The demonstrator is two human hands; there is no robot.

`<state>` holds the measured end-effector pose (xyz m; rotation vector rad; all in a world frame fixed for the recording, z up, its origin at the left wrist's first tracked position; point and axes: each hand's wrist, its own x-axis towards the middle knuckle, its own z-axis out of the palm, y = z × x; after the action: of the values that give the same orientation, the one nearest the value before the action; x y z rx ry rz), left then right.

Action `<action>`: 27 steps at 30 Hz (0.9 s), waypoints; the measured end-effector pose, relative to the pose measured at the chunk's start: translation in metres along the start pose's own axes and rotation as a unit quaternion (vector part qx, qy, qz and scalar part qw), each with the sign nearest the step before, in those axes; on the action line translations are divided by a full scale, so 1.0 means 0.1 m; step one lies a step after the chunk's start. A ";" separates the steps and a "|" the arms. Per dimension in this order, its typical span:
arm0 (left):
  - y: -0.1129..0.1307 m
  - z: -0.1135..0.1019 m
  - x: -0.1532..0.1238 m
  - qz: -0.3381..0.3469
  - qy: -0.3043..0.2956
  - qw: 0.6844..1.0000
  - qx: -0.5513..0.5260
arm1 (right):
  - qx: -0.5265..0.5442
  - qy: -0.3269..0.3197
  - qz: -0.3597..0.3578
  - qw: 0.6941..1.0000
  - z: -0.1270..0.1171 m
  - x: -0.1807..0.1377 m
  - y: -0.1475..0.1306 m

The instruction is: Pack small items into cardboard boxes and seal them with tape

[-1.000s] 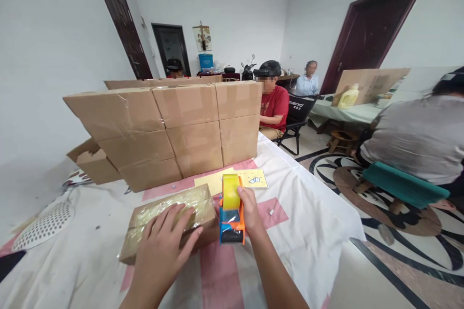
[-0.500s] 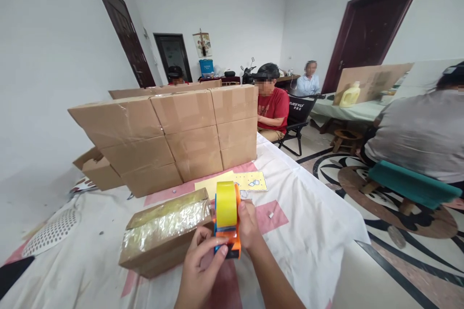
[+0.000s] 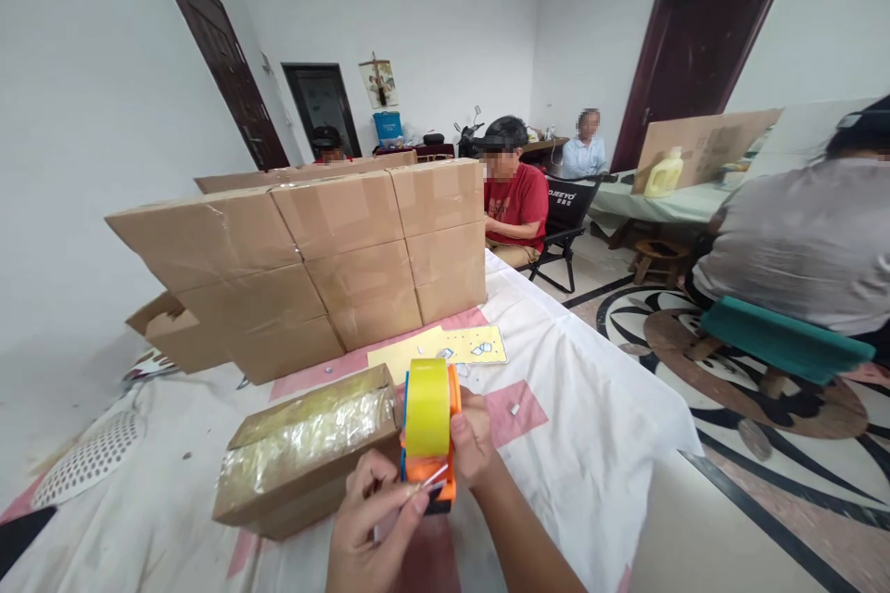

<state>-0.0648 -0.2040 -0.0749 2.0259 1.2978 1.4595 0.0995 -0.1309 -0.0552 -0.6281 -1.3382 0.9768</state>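
Note:
My right hand (image 3: 474,437) grips an orange and blue tape dispenser (image 3: 453,408) from its right side. A wide roll of yellow tape (image 3: 426,410) sits in it. At the dispenser's lower front, my left hand (image 3: 375,519) is closed, thumb and forefinger pinching the loose end of the tape (image 3: 437,476), which shows as a thin shiny strip. Just left of the dispenser, a cardboard box (image 3: 306,449) lies on the cloth, its upper side covered with glossy tape. Part of that box is hidden behind my left hand.
Stacked cardboard boxes (image 3: 298,269) form a wall across the table. Yellow printed sheets (image 3: 479,345) lie on the white tablecloth (image 3: 584,408). A perforated white object (image 3: 87,459) is at left. A person in red (image 3: 518,204) sits beyond; another person (image 3: 785,232) sits right.
My left thumb and forefinger have lifted the tape end off the dispenser's front, so a strip now shows. The dispenser has moved slightly down and left in view; the camera has turned a little.

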 end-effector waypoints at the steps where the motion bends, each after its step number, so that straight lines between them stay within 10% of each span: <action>1: 0.03 -0.03 0.00 -0.005 -0.001 1.000 0.008 | -0.020 -0.013 -0.025 0.999 -0.03 0.02 0.01; 7: 0.17 -0.05 -0.02 -0.072 -0.039 0.997 -0.017 | -0.073 0.109 -0.065 0.989 -0.10 0.01 0.10; 14: 0.07 0.29 -0.33 -0.189 -0.113 0.969 -0.114 | 0.057 0.353 0.059 0.932 -0.33 0.12 0.12; 27: 0.01 0.36 -0.40 -0.198 -0.106 0.971 -0.080 | 0.098 0.291 0.072 0.949 -0.50 0.18 0.17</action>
<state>-0.0353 -0.2282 -0.1127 1.6489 1.3496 1.0951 0.1435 -0.0993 -0.0691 -0.7931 -0.6731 0.9298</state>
